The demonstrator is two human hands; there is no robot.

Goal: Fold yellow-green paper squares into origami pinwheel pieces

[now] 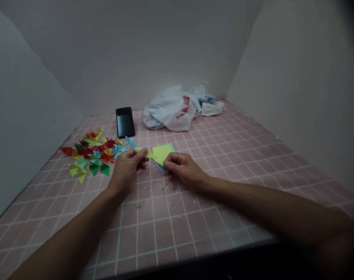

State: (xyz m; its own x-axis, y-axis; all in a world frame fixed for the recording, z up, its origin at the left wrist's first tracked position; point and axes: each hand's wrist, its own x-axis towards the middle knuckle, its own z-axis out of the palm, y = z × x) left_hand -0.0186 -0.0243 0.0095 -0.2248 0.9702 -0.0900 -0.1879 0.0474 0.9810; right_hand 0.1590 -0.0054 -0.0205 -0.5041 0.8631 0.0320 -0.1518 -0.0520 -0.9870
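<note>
Between the thumb and fingers of my left hand [128, 169] is a small folded yellow paper [148, 154], its pointed end facing right. My right hand [184, 169] is closed in a pinch at the lower right corner of a stack of square origami paper [163, 151]. A yellow sheet tops the stack, with blue and lilac edges showing under it. Whether the right fingertips grip a sheet or something smaller is hidden. Just left of my left hand lies a spread of folded paper pieces [94, 147] in red, orange, yellow, green and light blue.
A black phone [125, 122] lies behind the folded pieces. White plastic bags [171, 109] sit crumpled at the back, by the wall. Small dark specks [163, 189] dot the pink tiled surface [165, 229] in front of the hands. Pale walls rise left, right and behind.
</note>
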